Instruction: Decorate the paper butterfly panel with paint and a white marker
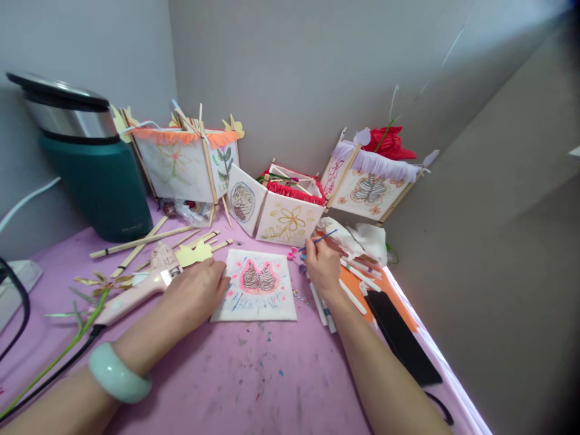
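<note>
A white square canvas panel (285, 305) lies flat on the purple tablecloth, bearing a brown-striped butterfly-like shape outlined in pink, with blue strokes below. My left hand (197, 293) is closed at the panel's left edge, thumb and fingertips against it. Beyond the panel's right corner, my right hand (322, 266) pinches a thin blue paintbrush (327, 234). One end of the brush points at a bright pink blob of paint (292, 254) on the table. The fingertips of my right hand are partly hidden.
Decorated panel lanterns (172, 166) stand along the wall. At left are a teal tumbler (97, 175), wooden sticks (145, 241), and a pink corded tool (136, 296) beside my left forearm. White markers (317, 302), crumpled tissue (367, 238) and a black phone-like slab (403, 338) lie at right.
</note>
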A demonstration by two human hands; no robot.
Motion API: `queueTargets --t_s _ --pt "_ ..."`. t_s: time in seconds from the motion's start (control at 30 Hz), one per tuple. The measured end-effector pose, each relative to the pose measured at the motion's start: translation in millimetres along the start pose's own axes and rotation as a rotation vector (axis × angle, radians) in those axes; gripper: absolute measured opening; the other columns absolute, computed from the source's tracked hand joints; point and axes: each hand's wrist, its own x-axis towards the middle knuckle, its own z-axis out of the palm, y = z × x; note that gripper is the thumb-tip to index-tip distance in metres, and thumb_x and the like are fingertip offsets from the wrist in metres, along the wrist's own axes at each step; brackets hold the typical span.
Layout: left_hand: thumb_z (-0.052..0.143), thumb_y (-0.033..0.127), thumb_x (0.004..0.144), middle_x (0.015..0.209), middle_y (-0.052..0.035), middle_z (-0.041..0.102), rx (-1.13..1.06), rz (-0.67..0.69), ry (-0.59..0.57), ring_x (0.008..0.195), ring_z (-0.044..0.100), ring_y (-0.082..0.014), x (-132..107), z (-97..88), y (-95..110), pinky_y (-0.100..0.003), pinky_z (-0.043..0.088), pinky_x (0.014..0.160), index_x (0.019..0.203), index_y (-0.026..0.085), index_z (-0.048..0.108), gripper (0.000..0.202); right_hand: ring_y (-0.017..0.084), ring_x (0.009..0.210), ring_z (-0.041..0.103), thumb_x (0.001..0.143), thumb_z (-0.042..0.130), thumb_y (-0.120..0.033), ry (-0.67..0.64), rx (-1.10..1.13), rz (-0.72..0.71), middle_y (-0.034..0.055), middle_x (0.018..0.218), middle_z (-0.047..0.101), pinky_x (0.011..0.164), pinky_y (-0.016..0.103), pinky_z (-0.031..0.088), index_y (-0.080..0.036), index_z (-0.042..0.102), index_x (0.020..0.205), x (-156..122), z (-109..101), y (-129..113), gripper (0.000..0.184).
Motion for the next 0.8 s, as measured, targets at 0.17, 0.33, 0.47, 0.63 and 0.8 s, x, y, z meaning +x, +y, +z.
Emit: queueTargets --t_s 0.17,0.33,0.47,0.63,0.8 --pt "0.033 0.032 0.091 0.091 -0.0111 0.064 0.01 -0.006 0.0 0.085 0.063 -0.0267 0 1.2 1 -0.036 0.044 0.067 0.094 0.017 0.06 0.032 0.021 0.065 0.065 0.092 0.042 -0.035 -0.017 -0.035 -0.041 0.0069 0.067 0.069 0.058 0.028 0.041 -0.017 0.065 0.078 -1 8 5 0.032" --pt "0.033 0.031 0.091 0.09 -0.0101 0.063 0.014 -0.019 -0.008 0.083 0.063 -0.0257 2 1.4 0 -0.035 0.043 0.067 0.091 0.017 0.061 0.031 0.019 0.059 0.064 0.091 0.044 -0.039 0.032 0.078 0.003 0.0059 0.063 0.068 0.06 0.029 0.044 -0.016 0.063 0.076 2 -3 -2 0.034" --pt "0.035 0.031 0.091 0.088 -0.0094 0.063 0.012 -0.04 -0.006 0.083 0.063 -0.0252 3 2.9 0 -0.035 0.043 0.066 0.088 0.017 0.062 0.031 0.013 0.047 0.059 0.093 0.044 -0.044 0.037 0.368 0.086 -0.0006 0.053 0.062 0.053 0.025 0.045 -0.018 0.057 0.074 -9 -27 -24 0.035" --pt "0.036 0.031 0.091 0.09 -0.01 0.063 0.011 -0.038 -0.011 0.084 0.063 -0.0256 2 2.6 1 -0.035 0.043 0.068 0.092 0.017 0.064 0.031 0.011 0.048 0.058 0.093 0.046 -0.035 -0.045 0.478 -0.01 -0.0006 0.056 0.061 0.05 0.023 0.044 -0.018 0.057 0.07 -46 -38 -43 0.031" --pt "0.037 0.03 0.09 0.091 -0.0102 0.063 -0.004 -0.045 -0.016 0.084 0.062 -0.0256 3 1.8 2 -0.036 0.044 0.069 0.093 0.017 0.065 0.031 0.01 0.047 0.054 0.093 0.045 -0.025 -0.047 0.398 -0.136 0.0 0.056 0.058 0.049 0.023 0.041 -0.017 0.056 0.065 -64 -30 -43 0.031"
